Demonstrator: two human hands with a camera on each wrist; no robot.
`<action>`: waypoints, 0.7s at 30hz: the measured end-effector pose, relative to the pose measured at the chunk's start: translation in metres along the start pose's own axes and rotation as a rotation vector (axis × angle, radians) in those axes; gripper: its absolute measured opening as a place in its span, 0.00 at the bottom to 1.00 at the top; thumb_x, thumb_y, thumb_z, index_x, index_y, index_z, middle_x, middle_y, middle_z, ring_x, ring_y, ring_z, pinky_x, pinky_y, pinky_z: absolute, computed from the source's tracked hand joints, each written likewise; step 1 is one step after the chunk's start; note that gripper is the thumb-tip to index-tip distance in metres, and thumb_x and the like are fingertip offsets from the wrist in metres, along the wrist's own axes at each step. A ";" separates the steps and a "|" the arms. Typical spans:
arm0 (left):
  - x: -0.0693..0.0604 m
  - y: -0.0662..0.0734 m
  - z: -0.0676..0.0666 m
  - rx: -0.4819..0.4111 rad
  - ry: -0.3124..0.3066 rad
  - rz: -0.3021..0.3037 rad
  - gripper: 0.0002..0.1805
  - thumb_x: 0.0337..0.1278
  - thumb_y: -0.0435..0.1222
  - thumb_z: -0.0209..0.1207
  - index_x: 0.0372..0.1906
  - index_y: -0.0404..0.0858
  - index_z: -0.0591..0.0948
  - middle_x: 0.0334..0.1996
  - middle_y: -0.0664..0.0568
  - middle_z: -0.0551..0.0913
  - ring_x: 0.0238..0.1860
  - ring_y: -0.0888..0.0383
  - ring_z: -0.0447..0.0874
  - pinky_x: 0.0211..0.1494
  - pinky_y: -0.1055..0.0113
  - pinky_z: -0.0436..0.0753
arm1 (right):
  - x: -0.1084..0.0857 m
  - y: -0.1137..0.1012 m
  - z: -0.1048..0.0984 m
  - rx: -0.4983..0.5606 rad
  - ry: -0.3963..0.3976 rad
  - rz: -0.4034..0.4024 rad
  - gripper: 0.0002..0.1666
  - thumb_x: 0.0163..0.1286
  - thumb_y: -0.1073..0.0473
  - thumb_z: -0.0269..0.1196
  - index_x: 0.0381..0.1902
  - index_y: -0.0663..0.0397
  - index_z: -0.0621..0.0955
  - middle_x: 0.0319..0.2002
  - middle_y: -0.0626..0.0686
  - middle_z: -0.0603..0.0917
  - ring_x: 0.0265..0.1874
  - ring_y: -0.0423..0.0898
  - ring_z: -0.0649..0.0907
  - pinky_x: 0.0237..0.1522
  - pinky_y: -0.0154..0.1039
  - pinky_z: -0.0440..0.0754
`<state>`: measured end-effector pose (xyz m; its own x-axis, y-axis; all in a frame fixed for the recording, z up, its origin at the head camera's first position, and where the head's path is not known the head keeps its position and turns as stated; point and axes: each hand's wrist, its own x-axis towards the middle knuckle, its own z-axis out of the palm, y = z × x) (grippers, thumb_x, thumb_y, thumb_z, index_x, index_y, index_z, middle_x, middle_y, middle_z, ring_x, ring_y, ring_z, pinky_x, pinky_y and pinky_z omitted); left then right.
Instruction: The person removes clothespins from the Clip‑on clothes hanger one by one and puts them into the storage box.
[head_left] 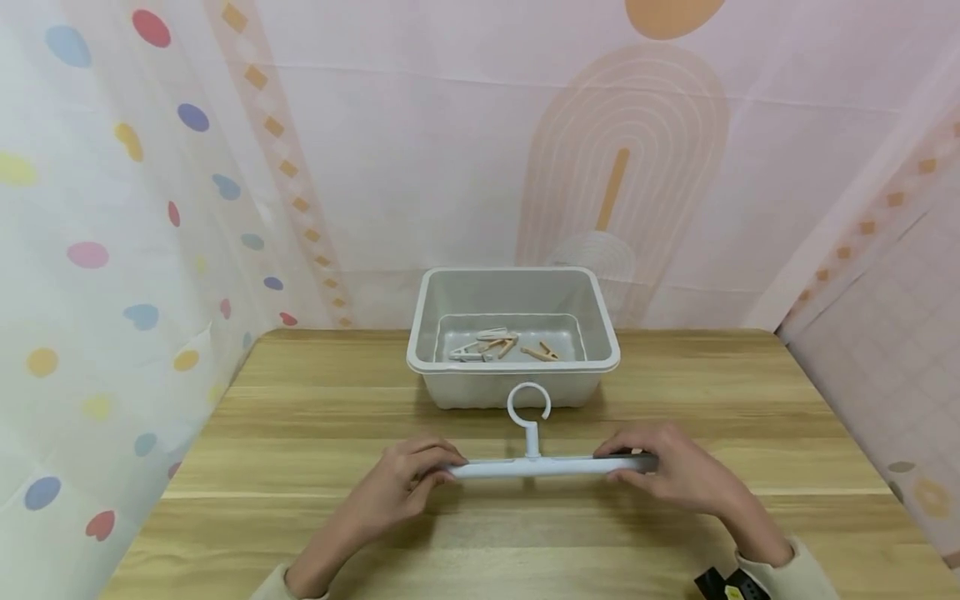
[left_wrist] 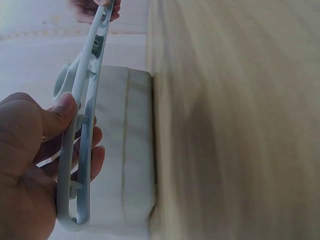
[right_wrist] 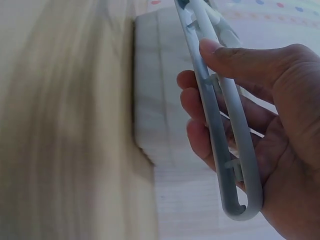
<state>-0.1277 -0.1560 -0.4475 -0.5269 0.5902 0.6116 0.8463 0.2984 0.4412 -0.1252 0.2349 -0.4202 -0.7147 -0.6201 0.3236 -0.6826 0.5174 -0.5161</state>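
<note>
A white plastic hanger (head_left: 555,467) with an open round hook on top is held level above the table by both hands. My left hand (head_left: 408,479) grips its left end, thumb on the near side and fingers behind. At the other end, my right hand (head_left: 675,471) grips it between thumb and fingers. Both wrist views show the hanger (left_wrist: 80,100) as a long slotted bar of two rails joined by small cross-pegs, with a rounded end. Behind the hook stands a grey plastic basin (head_left: 513,387), and several white and tan clothespins (head_left: 497,340) lie inside it.
The wooden table (head_left: 315,392) runs back to a patterned curtain (head_left: 420,167), which also covers the left side. The basin stands near the table's far edge. A small black object with a yellow mark (head_left: 733,592) sits by the right sleeve.
</note>
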 end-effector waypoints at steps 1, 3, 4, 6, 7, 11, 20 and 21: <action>-0.002 -0.001 0.001 -0.007 -0.011 -0.017 0.14 0.52 0.22 0.70 0.44 0.36 0.87 0.41 0.51 0.88 0.39 0.59 0.86 0.44 0.79 0.82 | -0.001 0.001 0.002 0.010 0.003 -0.010 0.18 0.58 0.63 0.77 0.45 0.39 0.88 0.40 0.36 0.89 0.39 0.31 0.84 0.40 0.34 0.83; -0.005 -0.001 0.003 -0.013 -0.036 -0.055 0.13 0.53 0.23 0.70 0.44 0.36 0.87 0.40 0.52 0.88 0.38 0.61 0.86 0.43 0.77 0.83 | -0.004 0.003 0.006 0.029 0.005 -0.016 0.17 0.59 0.62 0.77 0.45 0.41 0.89 0.39 0.37 0.89 0.38 0.31 0.84 0.39 0.34 0.82; -0.006 -0.002 0.004 -0.020 -0.052 -0.078 0.12 0.54 0.24 0.70 0.44 0.36 0.87 0.40 0.52 0.88 0.38 0.62 0.86 0.43 0.76 0.84 | -0.005 0.004 0.008 0.043 0.004 -0.013 0.16 0.60 0.61 0.77 0.45 0.41 0.89 0.38 0.37 0.89 0.37 0.30 0.83 0.39 0.33 0.82; -0.009 -0.002 0.005 -0.040 -0.093 -0.138 0.11 0.55 0.24 0.69 0.43 0.37 0.87 0.39 0.53 0.88 0.38 0.65 0.85 0.41 0.75 0.84 | -0.008 0.007 0.013 0.073 -0.002 -0.001 0.13 0.61 0.60 0.76 0.44 0.42 0.89 0.38 0.38 0.89 0.36 0.30 0.82 0.38 0.32 0.81; -0.010 -0.002 0.006 -0.051 -0.116 -0.171 0.11 0.56 0.24 0.69 0.43 0.38 0.87 0.38 0.54 0.89 0.38 0.66 0.84 0.41 0.74 0.84 | -0.010 0.008 0.015 0.092 -0.007 0.005 0.12 0.62 0.59 0.75 0.44 0.42 0.89 0.37 0.38 0.89 0.35 0.30 0.82 0.37 0.31 0.80; -0.013 -0.001 0.005 -0.071 -0.204 -0.297 0.09 0.60 0.26 0.66 0.43 0.39 0.87 0.38 0.55 0.89 0.38 0.69 0.83 0.40 0.73 0.84 | -0.014 0.012 0.024 0.157 -0.021 0.035 0.08 0.65 0.57 0.73 0.42 0.40 0.89 0.38 0.38 0.88 0.35 0.30 0.81 0.37 0.31 0.80; -0.015 0.001 0.008 -0.059 -0.336 -0.425 0.06 0.67 0.32 0.64 0.43 0.42 0.88 0.39 0.57 0.88 0.41 0.68 0.82 0.44 0.71 0.83 | -0.021 0.016 0.040 0.201 -0.051 0.076 0.07 0.67 0.52 0.72 0.42 0.39 0.90 0.38 0.38 0.87 0.36 0.32 0.81 0.37 0.31 0.79; -0.015 0.001 0.008 -0.050 -0.347 -0.427 0.06 0.66 0.31 0.64 0.43 0.42 0.88 0.39 0.58 0.88 0.41 0.68 0.82 0.44 0.71 0.83 | -0.022 0.015 0.041 0.208 -0.059 0.085 0.07 0.67 0.51 0.72 0.42 0.39 0.90 0.38 0.38 0.87 0.36 0.31 0.81 0.37 0.30 0.79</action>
<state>-0.1181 -0.1587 -0.4616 -0.7586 0.6398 0.1231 0.5541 0.5340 0.6386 -0.1140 0.2321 -0.4678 -0.7541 -0.6158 0.2283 -0.5699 0.4407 -0.6936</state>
